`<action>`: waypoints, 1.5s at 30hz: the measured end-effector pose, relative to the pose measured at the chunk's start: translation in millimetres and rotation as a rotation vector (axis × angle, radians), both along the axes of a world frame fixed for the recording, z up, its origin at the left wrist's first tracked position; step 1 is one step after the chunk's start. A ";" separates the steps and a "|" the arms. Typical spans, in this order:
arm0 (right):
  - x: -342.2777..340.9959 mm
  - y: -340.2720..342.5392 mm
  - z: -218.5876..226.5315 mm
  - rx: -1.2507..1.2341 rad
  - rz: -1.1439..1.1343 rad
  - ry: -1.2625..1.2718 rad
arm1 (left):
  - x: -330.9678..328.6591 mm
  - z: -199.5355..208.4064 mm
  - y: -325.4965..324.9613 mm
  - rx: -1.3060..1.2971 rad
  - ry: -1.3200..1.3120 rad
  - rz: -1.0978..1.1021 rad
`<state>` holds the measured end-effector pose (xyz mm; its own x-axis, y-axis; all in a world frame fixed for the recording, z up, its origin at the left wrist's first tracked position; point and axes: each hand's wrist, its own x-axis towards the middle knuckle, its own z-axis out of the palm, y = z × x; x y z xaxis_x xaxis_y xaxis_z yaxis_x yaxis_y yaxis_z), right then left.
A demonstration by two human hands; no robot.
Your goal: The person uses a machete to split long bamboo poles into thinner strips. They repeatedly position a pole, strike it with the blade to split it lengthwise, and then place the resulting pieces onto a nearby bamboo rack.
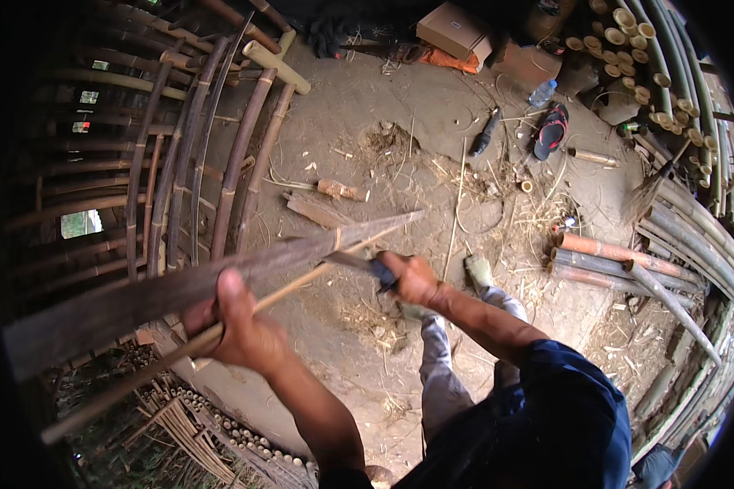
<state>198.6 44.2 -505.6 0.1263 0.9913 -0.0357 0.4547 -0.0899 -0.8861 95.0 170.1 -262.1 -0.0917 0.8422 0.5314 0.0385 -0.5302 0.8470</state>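
Note:
A long, wide, dark bamboo slat point(155, 289) runs from the lower left up to a pointed end near the middle. Just below it slants a thin, pale bamboo strip point(163, 359), and the two come together toward the right tip. My left hand point(249, 334) is closed around the pieces, thumb up over the slat's lower edge; whether the two are joined I cannot tell. In my right hand point(412, 277) is the dark handle of a knife point(352, 262). Its blade points left and lies against the bamboo near the tapering end.
A bamboo rack point(236, 163) stands at the left. On the dirt floor are a short bamboo piece point(342, 191), a flip-flop point(551, 132), a plastic bottle point(542, 93) and a dark-handled tool point(487, 133). Bamboo poles point(620, 265) lie at the right; a cardboard box point(454, 34) sits behind.

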 end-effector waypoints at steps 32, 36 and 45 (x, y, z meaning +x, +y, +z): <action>127.4 -49.3 297.2 0.238 -0.106 0.312 | 50.1 181.4 -86.7 0.015 0.207 -0.245; 90.3 -12.8 329.4 0.289 0.028 0.590 | 40.7 207.3 -98.2 -0.059 0.269 -0.272; -35.9 86.6 317.7 0.365 0.125 0.689 | -49.8 208.5 -5.4 -0.111 0.288 -0.198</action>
